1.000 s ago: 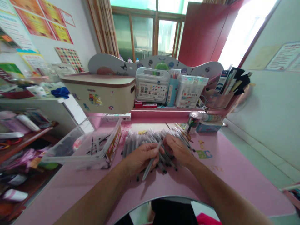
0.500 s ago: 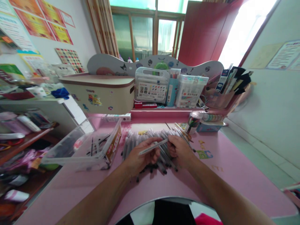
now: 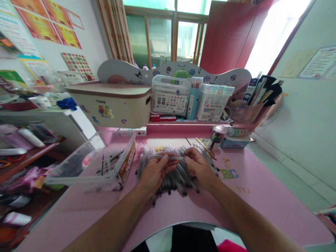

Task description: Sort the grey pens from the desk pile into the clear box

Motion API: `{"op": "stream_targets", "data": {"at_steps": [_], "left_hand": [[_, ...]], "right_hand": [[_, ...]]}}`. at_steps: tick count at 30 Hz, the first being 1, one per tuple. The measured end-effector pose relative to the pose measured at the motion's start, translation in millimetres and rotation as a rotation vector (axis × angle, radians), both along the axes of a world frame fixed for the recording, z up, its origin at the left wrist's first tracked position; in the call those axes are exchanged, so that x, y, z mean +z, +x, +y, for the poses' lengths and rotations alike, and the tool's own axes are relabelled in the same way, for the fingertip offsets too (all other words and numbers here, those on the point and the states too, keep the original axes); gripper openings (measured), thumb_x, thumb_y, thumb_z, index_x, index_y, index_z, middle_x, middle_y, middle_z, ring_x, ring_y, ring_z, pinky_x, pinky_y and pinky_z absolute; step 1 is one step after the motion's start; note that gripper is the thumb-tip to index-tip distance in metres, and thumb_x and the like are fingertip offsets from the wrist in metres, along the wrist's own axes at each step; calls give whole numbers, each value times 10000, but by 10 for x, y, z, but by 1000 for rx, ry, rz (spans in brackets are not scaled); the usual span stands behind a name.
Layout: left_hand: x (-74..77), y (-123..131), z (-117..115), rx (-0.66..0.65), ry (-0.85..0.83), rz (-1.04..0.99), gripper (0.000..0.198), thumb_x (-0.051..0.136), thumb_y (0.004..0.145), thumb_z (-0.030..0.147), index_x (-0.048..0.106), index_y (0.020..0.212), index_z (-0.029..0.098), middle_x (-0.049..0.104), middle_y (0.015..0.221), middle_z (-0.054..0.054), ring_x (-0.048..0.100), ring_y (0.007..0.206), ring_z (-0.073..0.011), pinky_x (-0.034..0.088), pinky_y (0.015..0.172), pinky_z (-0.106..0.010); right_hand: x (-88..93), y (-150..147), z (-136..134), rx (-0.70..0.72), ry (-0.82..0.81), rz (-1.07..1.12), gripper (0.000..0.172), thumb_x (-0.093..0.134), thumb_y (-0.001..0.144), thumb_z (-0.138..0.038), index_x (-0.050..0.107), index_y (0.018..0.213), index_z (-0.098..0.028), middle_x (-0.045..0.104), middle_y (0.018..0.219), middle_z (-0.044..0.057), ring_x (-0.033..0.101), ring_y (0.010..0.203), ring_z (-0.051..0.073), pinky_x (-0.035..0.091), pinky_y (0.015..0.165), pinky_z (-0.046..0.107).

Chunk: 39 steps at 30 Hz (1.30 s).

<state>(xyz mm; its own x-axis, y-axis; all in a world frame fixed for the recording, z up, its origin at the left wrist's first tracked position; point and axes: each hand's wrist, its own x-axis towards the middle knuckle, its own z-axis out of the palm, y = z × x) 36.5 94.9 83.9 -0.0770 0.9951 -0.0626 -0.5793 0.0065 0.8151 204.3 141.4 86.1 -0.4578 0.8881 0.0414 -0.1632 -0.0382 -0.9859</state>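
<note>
Both hands share one slim pale pen (image 3: 170,158), held nearly level above a pile of pens. My left hand (image 3: 156,171) pinches its left part between thumb and fingers. At the other end, the fingertips of my right hand (image 3: 198,166) grip the pen's tip. Under and around the hands lies a heap of similar clear-grey pens (image 3: 178,183) with dark ends, most pointing toward me. What exactly the right fingertips cover cannot be made out.
Left of the pile stands a clear plastic bin (image 3: 78,179) with a few pens in it. A jar of pens (image 3: 217,136) and a blue box (image 3: 235,142) are at the back right. Behind, a shelf carries a cream storage box (image 3: 112,108) and marker cases (image 3: 170,96).
The pen has turned from a slant to nearly level. My left thumb now lies along it, and my right hand has shifted slightly left and up.
</note>
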Motion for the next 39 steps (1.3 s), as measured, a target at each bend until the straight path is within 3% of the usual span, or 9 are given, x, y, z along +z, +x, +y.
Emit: {"op": "stream_targets", "data": {"at_steps": [6, 10, 13, 18, 23, 28, 32, 34, 39], "left_hand": [[17, 10, -4, 5, -14, -12, 237, 794, 751, 317, 732, 865, 119, 774, 897, -95, 739, 798, -174, 590, 685, -212], [34, -14, 16, 17, -11, -15, 245, 804, 737, 321, 730, 841, 111, 770, 823, -88, 739, 765, -168, 587, 667, -202], [28, -44, 37, 8, -5, -9, 266, 825, 709, 332, 733, 833, 116, 768, 815, -78, 740, 758, -168, 589, 666, -202], [4, -77, 50, -52, 13, 26, 294, 834, 696, 358, 738, 849, 126, 770, 888, -82, 739, 769, -172, 595, 678, -216], [1, -109, 51, -38, 23, 55, 265, 800, 743, 359, 747, 864, 129, 768, 892, -81, 731, 766, -155, 591, 688, -204], [-5, -135, 62, -28, 31, 74, 250, 790, 754, 351, 752, 860, 127, 766, 905, -84, 729, 783, -157, 591, 698, -205], [8, -138, 70, -17, 19, 58, 267, 802, 739, 359, 752, 862, 128, 764, 844, -78, 727, 762, -155, 590, 693, -206], [13, -135, 71, -18, 14, 60, 268, 800, 740, 362, 751, 864, 130, 761, 828, -76, 727, 763, -158, 589, 690, -205], [11, -131, 67, -33, 24, 99, 264, 784, 758, 366, 755, 867, 127, 764, 914, -88, 725, 795, -160, 586, 702, -204]], "right_hand": [[-25, 32, 21, -42, 102, -232, 465, 470, 912, -568, 425, 620, -209, 339, 542, -53, 290, 463, 94, 189, 405, 239], [-2, 11, -6, -37, 118, -168, 274, 597, 860, -465, 500, 788, -219, 396, 612, -67, 285, 460, 83, 193, 413, 228], [20, -8, -24, -11, 55, -100, 260, 603, 848, -471, 512, 909, -236, 435, 652, -73, 273, 450, 80, 183, 403, 221], [-3, -13, -11, 21, 48, -167, 425, 513, 891, -577, 453, 673, -217, 346, 547, -62, 267, 440, 88, 162, 400, 242], [7, -16, -14, 19, 21, -95, 334, 571, 856, -560, 479, 836, -239, 380, 576, -81, 256, 436, 89, 164, 398, 226], [8, -4, -16, 0, 107, -243, 438, 476, 912, -559, 440, 642, -216, 358, 551, -50, 291, 460, 99, 190, 418, 246], [13, -11, -29, -22, 103, -186, 235, 620, 840, -440, 520, 848, -227, 384, 593, -76, 283, 454, 89, 201, 425, 229], [11, -20, -29, -12, 45, -139, 268, 621, 825, -454, 516, 939, -235, 412, 629, -79, 272, 444, 83, 183, 410, 223], [-12, -16, -6, 2, 40, -197, 428, 471, 898, -579, 462, 677, -212, 349, 553, -62, 271, 444, 90, 176, 402, 241]]}}
